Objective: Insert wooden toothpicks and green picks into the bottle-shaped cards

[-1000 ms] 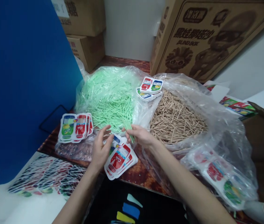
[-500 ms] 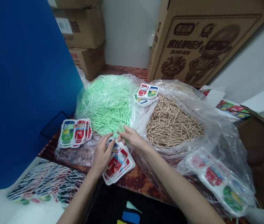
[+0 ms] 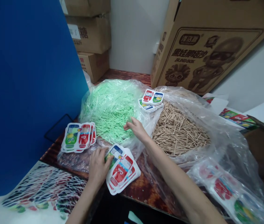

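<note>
A fanned stack of printed drink-bottle cards (image 3: 122, 171) lies at the table's front edge, the top one showing a red cola bottle and a green and blue bottle. My left hand (image 3: 98, 166) rests at the stack's left side, fingers apart, with the thumb over the top card's edge. Above the near right part of the green stick pile (image 3: 113, 116) is my right hand (image 3: 135, 129), its fingers curled together. Pale green sticks (image 3: 129, 119) show faintly at its fingertips; how many is blurred.
Brown sticks (image 3: 178, 133) fill an open plastic bag on the right. More card stacks lie at left (image 3: 78, 137) and between the piles (image 3: 151, 100). Bagged cards (image 3: 225, 189) sit at front right. A blue panel (image 3: 29, 93) stands left; a large carton (image 3: 206, 53) stands behind.
My right hand has moved up and away from the cards, over the green pile. My left hand has lowered to the stack's left edge, uncovering more of the top card. The view has shifted slightly.
</note>
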`<state>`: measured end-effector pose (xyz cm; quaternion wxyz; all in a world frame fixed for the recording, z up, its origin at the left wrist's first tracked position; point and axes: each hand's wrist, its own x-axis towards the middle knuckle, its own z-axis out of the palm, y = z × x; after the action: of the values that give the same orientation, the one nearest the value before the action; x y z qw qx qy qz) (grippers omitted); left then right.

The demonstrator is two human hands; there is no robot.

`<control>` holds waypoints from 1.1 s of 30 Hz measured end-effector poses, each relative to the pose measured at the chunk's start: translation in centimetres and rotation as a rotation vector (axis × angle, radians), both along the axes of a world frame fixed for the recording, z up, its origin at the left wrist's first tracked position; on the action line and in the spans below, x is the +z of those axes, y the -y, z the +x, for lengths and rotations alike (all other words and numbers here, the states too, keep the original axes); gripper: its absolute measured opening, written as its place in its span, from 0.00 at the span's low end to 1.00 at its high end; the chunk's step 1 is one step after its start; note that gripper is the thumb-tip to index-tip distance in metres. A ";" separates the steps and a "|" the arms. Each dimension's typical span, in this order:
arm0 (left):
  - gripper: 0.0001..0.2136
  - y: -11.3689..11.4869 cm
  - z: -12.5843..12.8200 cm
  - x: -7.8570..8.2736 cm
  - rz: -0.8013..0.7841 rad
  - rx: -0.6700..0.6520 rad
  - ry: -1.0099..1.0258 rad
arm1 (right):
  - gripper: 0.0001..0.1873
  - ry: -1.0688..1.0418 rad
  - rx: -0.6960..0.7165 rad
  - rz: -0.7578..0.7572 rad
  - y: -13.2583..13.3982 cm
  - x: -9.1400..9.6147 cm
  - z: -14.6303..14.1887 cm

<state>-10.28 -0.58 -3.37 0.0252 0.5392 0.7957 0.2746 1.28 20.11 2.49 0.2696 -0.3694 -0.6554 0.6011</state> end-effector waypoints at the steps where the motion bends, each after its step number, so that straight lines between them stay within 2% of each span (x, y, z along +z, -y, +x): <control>1: 0.13 -0.1 -0.2 0.0 -0.007 -0.007 0.020 | 0.02 -0.072 0.007 -0.028 0.7 0.1 0.7; 4: 0.09 -0.2 -0.5 0.0 -0.012 -0.033 0.094 | 0.10 -0.233 0.037 -0.122 3.9 -0.2 3.2; 6: 0.06 -0.4 -0.6 0.1 -0.004 -0.038 0.132 | 0.09 -0.257 0.005 -0.141 6.5 -0.9 5.3; 9: 0.06 -0.6 -0.6 0.3 0.004 -0.042 0.174 | 0.08 -0.222 -0.110 -0.044 10.1 -2.3 8.4; 13: 0.09 -0.7 -0.4 0.1 0.036 -0.063 0.229 | 0.09 -0.057 -0.146 0.088 13.2 -4.3 11.1; 18: 0.09 -0.7 -0.3 -0.2 0.097 -0.065 0.239 | 0.10 -0.013 -0.178 0.130 14.1 -5.8 12.0; 26: 0.08 -0.5 -0.6 0.3 0.180 -0.039 0.195 | 0.10 -0.028 -0.151 0.161 14.2 -6.1 12.2; 33: 0.08 -0.5 -0.9 1.0 0.232 0.003 0.311 | 0.10 -0.027 -0.156 0.158 14.2 -6.6 12.1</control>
<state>-11.16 -0.07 -2.33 0.0850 0.4882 0.7461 0.4448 13.41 5.86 -4.15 0.3526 -0.3888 -0.6665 0.5295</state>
